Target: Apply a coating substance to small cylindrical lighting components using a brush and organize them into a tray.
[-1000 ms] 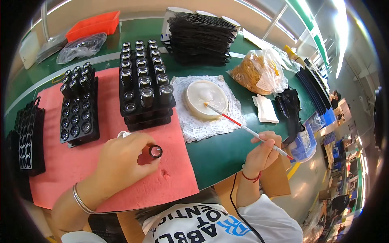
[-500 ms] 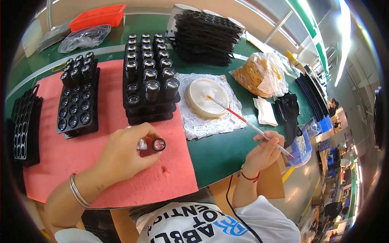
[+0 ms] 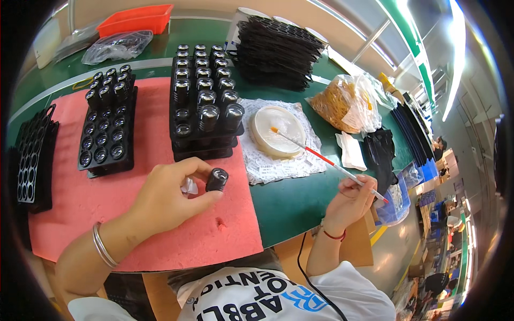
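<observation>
- Left of my left fingers, a black tray [image 3: 129, 140] carries dark cylinders.
- My left hand [image 3: 168, 193] clamps a black cylinder [image 3: 217, 181] between thumb and fingertips, a white wad [image 3: 189, 186] just behind it.
- Left of my right fingers, a round dish [image 3: 261, 145] lies under the brush [image 3: 321, 157] tip.
- My right hand [image 3: 350, 201] pinches the brush's handle.

Gap left of tall rack [image 3: 206, 152]; brush [image 3: 320, 155] overhangs dish [image 3: 274, 152].

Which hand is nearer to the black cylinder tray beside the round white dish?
Left. The left hand, gripping a dark cylinder, is just on the near side of the black tray; the right hand, holding a brush, is farther off to the tray's right.
</observation>
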Action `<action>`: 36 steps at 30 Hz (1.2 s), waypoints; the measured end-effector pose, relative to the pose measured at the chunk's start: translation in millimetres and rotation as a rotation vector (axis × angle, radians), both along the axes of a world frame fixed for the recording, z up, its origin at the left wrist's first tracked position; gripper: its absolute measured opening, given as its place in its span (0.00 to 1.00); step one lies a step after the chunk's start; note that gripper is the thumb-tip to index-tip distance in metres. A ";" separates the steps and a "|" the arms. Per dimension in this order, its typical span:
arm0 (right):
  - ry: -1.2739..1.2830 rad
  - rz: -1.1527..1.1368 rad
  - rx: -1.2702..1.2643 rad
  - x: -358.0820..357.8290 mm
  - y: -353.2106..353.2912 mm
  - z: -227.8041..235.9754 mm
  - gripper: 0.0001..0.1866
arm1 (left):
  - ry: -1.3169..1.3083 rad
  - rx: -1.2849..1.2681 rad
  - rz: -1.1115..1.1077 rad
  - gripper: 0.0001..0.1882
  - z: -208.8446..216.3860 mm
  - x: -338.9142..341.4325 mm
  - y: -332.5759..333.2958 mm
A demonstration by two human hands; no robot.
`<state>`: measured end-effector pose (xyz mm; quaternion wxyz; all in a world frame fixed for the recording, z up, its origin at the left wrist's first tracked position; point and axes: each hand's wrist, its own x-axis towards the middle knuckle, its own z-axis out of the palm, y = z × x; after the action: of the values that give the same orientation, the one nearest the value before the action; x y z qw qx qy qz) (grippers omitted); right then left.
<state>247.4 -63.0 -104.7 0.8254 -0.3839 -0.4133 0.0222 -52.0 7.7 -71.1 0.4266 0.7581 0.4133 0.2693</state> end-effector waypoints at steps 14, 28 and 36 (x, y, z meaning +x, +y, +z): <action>0.293 0.320 0.016 -9.3 -32.4 -28.4 0.09 | -0.188 -0.072 -0.026 0.17 -8.4 -5.3 8.6; -0.085 0.387 0.013 -21.8 -33.7 -26.1 0.12 | -0.228 -0.121 -0.032 0.17 -11.9 -5.4 12.1; -0.129 0.435 -0.007 -19.0 -33.8 -25.9 0.12 | -0.175 -0.125 -0.033 0.17 -5.0 -6.1 10.9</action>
<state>228.4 -96.8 -130.5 0.7717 -0.2890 -0.5383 0.1764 -58.1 18.7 -76.1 0.5121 0.7101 0.3779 0.3011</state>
